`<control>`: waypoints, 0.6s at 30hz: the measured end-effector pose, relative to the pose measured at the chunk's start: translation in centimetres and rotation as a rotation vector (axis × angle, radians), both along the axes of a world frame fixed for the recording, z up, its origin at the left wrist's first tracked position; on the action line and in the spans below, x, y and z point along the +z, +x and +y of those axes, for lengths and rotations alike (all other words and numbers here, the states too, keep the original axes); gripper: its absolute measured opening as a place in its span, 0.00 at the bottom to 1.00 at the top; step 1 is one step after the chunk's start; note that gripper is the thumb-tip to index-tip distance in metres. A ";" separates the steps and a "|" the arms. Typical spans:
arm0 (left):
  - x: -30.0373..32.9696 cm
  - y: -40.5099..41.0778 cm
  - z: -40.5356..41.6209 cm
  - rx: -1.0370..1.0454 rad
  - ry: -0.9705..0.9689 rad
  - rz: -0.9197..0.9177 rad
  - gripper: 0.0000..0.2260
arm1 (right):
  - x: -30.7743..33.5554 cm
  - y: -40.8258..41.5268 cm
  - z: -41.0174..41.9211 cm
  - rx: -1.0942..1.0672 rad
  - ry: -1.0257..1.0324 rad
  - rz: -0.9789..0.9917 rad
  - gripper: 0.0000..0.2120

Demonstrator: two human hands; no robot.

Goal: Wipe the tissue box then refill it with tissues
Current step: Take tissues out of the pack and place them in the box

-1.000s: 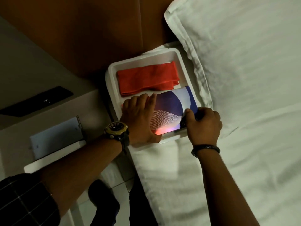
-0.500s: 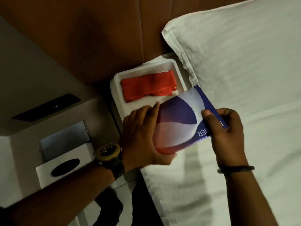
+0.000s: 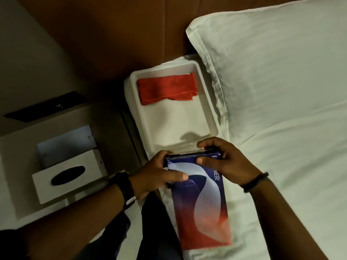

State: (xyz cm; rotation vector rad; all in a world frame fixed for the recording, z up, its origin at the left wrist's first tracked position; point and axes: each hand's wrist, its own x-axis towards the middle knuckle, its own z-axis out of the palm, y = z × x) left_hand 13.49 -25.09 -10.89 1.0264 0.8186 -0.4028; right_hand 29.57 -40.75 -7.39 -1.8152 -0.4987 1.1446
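Blue-red printed cardboard tissue pack [image 3: 201, 201] lay on bed, near white plastic tray [image 3: 208, 102]. Left hand [image 3: 159, 177] and right hand [image 3: 223, 160] pinched its far end flap. Judged light, crushable; grip at edges. White tissue box [image 3: 69, 175] stood left of tray.

The person is wearing a dark-strapped wristwatch [image 3: 125, 186] with a metal buckle nearest the white tissue box [image 3: 70, 175], a black bracelet [image 3: 255, 182] on the other wrist, and dark trousers [image 3: 150, 231].

Bed [image 3: 293, 166]: bears a white pillow [image 3: 272, 68] and a white tray [image 3: 212, 117].
Nightstand [image 3: 16, 147]: bears the white tissue box [image 3: 69, 175].
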 end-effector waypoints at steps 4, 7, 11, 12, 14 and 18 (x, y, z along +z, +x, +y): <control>-0.8 -1.1 -2.4 0.237 -0.011 0.070 0.26 | -2.6 -1.3 0.4 -0.005 -0.161 -0.207 0.23; -0.7 -1.8 -3.8 0.314 -0.047 0.070 0.24 | -3.2 -3.1 -0.1 -0.019 -0.209 -0.354 0.28; -0.5 -1.9 -2.9 0.292 -0.006 0.119 0.22 | -3.2 -4.8 -0.3 0.010 -0.276 -0.484 0.31; -0.5 -1.8 -2.1 0.283 0.017 0.139 0.23 | -2.9 -5.1 -0.1 0.043 -0.280 -0.480 0.32; -0.8 -1.6 -0.7 0.199 0.085 0.147 0.19 | -2.6 -6.0 0.4 0.117 -0.282 -0.436 0.36; -1.7 -2.0 0.6 -0.003 0.198 0.115 0.07 | -1.9 -7.7 1.6 0.265 -0.357 -0.402 0.55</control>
